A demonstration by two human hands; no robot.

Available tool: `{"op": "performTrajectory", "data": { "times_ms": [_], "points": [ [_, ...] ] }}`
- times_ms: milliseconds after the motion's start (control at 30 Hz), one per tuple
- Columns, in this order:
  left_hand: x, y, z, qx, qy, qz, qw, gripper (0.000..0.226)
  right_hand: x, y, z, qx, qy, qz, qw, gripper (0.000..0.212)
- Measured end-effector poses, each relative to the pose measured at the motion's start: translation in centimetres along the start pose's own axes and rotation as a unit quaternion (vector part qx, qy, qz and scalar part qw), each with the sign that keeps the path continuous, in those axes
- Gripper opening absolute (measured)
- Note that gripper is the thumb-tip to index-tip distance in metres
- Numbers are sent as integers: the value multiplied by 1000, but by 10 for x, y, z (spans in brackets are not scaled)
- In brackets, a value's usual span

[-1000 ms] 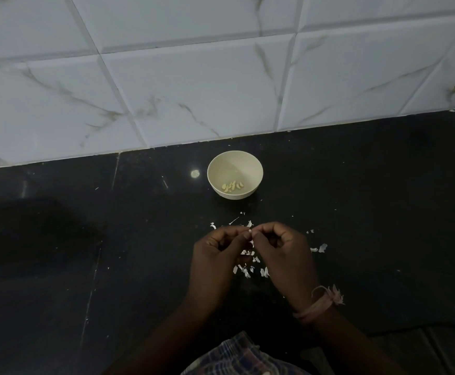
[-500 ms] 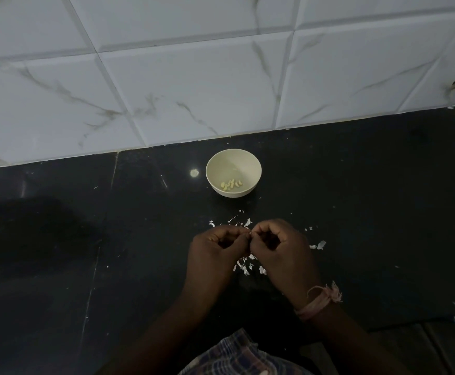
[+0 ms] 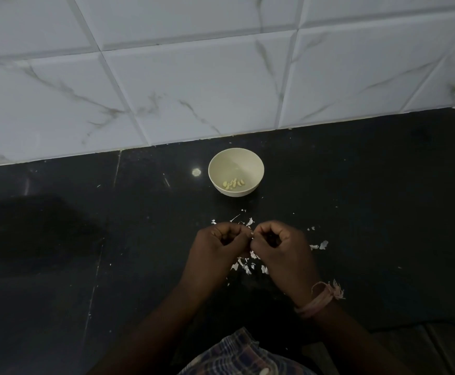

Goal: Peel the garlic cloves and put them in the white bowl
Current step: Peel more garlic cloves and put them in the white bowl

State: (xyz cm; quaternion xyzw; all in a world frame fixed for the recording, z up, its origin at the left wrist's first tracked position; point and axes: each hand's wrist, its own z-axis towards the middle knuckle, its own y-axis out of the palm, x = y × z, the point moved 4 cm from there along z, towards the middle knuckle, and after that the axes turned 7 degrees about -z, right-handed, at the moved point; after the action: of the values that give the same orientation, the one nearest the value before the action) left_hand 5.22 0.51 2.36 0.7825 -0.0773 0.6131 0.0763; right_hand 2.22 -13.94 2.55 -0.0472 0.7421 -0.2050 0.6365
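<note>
Peel scraps (image 3: 244,267) lie scattered on the black tabletop (image 3: 370,212) all around your two hands, thickest just below and between them, with a few more flakes (image 3: 319,245) off to the right of your right hand and a few just beyond your knuckles. Past the hands, well apart from them and with nothing standing between, sits the white bowl (image 3: 236,171), upright, holding a small cluster of peeled garlic cloves (image 3: 233,183) at its near inner side. A bright spot of reflected light (image 3: 196,172) shows on the tabletop just left of the bowl, and a marbled white tile wall (image 3: 194,85) rises behind it. Your left hand (image 3: 215,249) and right hand (image 3: 280,250) meet fingertip to fingertip above the scraps, both with fingers curled inward and knuckles turned up toward you. Each grip is a pinch, thumb against forefinger, closing on a tiny pale garlic clove (image 3: 252,234) at the point where the two hands touch; most of it is hidden by the fingers. Your forearms come in from below, angled toward each other, and your right wrist carries a pink thread band (image 3: 319,297) with a frayed knot. Plaid cloth (image 3: 245,355) shows at the bottom edge.
</note>
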Motion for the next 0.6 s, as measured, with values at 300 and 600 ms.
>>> {"op": "performTrajectory", "data": {
  "times_ms": [300,600],
  "points": [
    [-7,7,1,5,-29,-76,997,11,4,5,3,32,14,-20,999,13],
    [-12,13,4,5,-81,-230,970,16,11,10,8,8,57,79,995,16]
  ]
}}
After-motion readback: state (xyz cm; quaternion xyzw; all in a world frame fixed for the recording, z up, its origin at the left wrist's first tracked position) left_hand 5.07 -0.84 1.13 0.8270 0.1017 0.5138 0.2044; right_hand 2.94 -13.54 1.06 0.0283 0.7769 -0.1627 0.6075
